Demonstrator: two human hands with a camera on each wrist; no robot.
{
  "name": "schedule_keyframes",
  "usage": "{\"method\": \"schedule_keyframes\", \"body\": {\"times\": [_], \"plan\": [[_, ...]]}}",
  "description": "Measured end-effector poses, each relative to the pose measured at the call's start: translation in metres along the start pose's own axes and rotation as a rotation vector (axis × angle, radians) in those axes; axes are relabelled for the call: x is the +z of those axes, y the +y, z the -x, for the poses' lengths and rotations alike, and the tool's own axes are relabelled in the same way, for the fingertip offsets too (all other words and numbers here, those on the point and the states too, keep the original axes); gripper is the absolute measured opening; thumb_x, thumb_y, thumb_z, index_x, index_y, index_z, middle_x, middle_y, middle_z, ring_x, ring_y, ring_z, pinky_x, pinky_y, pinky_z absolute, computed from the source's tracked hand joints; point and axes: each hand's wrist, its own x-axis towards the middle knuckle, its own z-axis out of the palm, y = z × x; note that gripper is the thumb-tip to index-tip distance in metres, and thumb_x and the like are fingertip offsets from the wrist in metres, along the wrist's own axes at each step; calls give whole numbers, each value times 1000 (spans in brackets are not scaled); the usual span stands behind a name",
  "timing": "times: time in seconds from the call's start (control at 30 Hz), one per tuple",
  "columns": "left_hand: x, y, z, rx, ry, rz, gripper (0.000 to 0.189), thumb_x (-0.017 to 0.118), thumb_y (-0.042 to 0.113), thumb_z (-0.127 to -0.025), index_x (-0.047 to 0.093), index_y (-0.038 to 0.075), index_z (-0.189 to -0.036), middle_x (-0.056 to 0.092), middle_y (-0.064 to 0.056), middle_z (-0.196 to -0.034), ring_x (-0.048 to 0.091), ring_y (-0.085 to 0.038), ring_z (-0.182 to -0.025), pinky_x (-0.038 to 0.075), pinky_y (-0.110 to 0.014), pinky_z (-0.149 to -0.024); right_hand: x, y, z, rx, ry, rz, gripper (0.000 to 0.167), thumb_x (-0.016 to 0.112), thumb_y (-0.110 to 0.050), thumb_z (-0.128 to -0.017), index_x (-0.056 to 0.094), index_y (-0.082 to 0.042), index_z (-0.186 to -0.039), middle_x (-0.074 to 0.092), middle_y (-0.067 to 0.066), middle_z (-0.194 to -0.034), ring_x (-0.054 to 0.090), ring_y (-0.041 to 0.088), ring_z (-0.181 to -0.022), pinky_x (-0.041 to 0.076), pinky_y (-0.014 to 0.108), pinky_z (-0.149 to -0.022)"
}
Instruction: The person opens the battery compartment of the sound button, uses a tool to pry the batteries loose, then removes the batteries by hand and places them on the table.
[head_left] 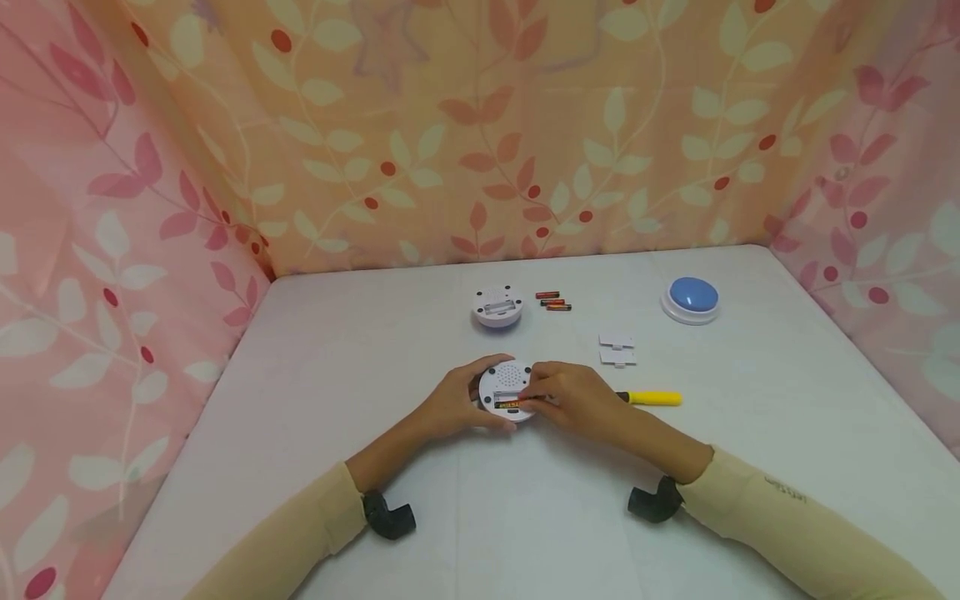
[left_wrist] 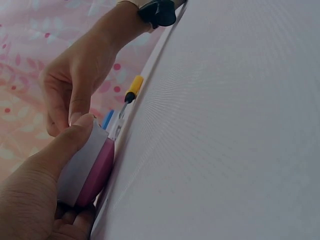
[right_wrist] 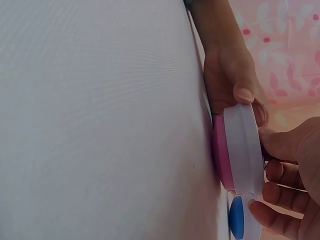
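Note:
My left hand (head_left: 452, 403) grips a round white push-button device (head_left: 510, 373) by its side, thumb at the near edge and fingers around the far edge. The device lies bottom up, its speaker holes and uncovered battery bay facing upward. Its pink button (right_wrist: 222, 152) faces the table in the right wrist view. A battery (head_left: 507, 405) lies in the near part of the bay. Over the bay's right end, my right hand (head_left: 581, 400) pinches another battery (head_left: 534, 397) between thumb and fingertips, which partly hide it.
Behind stands another upturned white device (head_left: 497, 308) with an uncovered bay. Beside it lie three batteries (head_left: 553, 302). Two white battery covers (head_left: 617, 357) sit to the right, near a yellow-handled screwdriver (head_left: 654, 398). Farther right stands a blue push button (head_left: 693, 295). Patterned curtains (head_left: 480, 133) enclose the table.

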Motion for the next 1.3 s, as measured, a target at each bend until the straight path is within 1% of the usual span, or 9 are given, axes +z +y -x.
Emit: {"method": "schedule_keyframes", "body": {"times": [0.17, 0.3, 0.43, 0.63, 0.9, 1.03, 1.17, 1.3], "plan": [[0, 0, -1, -12, -7, 10, 98, 97, 29, -67, 46, 25, -151, 49, 11, -149, 53, -9, -128, 46, -25, -106, 0, 0, 1, 16, 4, -19, 20, 80, -23, -89, 80, -16, -108, 67, -7, -96, 59, 8, -86, 56, 24, -79], [-1, 1, -1, -24, 3, -2, 99, 97, 30, -67, 46, 25, -152, 50, 11, -148, 54, -9, -126, 47, -25, -106, 0, 0, 0, -3, 13, -7, 19, 80, -22, -90, 80, -15, -108, 68, -6, -97, 61, 9, -88, 57, 26, -80], [0, 2, -1, -22, 7, -13, 99, 97, 31, -67, 46, 23, -152, 50, 11, -147, 54, -10, -125, 46, -26, -107, 0, -1, 0, -14, 25, 15, 18, 79, -21, -90, 80, -15, -107, 68, -5, -97, 62, 10, -88, 57, 27, -80], [-1, 4, -1, -23, 14, -20, 97, 97, 30, -67, 48, 26, -150, 50, 12, -148, 54, -9, -125, 45, -27, -108, -2, -5, 0, -28, 50, 46, 18, 79, -21, -90, 80, -13, -107, 69, -3, -97, 63, 12, -90, 58, 28, -80], [-1, 3, -1, -19, 14, -22, 98, 97, 30, -68, 47, 26, -151, 50, 11, -148, 55, -11, -124, 47, -27, -106, 0, -3, 0, -51, 79, 53, 18, 80, -21, -90, 80, -12, -105, 69, -3, -96, 63, 11, -87, 57, 26, -78], [-1, 3, -1, -18, 15, -31, 97, 97, 31, -67, 47, 26, -151, 50, 9, -148, 55, -12, -123, 47, -28, -106, 1, -2, 0, -57, 88, 66, 17, 80, -21, -90, 80, -12, -105, 69, -3, -96, 63, 11, -88, 58, 26, -79], [-1, 3, -1, -22, 11, -34, 97, 97, 32, -67, 47, 26, -151, 50, 10, -148, 54, -11, -126, 45, -28, -108, 3, -2, 0, -44, 103, 33, 17, 79, -20, -90, 80, -13, -105, 68, -3, -95, 62, 10, -86, 57, 24, -77], [-2, 3, -1, -24, 11, -35, 98, 97, 33, -67, 47, 25, -151, 50, 11, -148, 51, -8, -131, 43, -28, -110, 3, -2, 0, -22, 173, -55, 16, 81, -15, -88, 80, -13, -103, 67, -5, -93, 62, 8, -84, 57, 22, -75]]}}
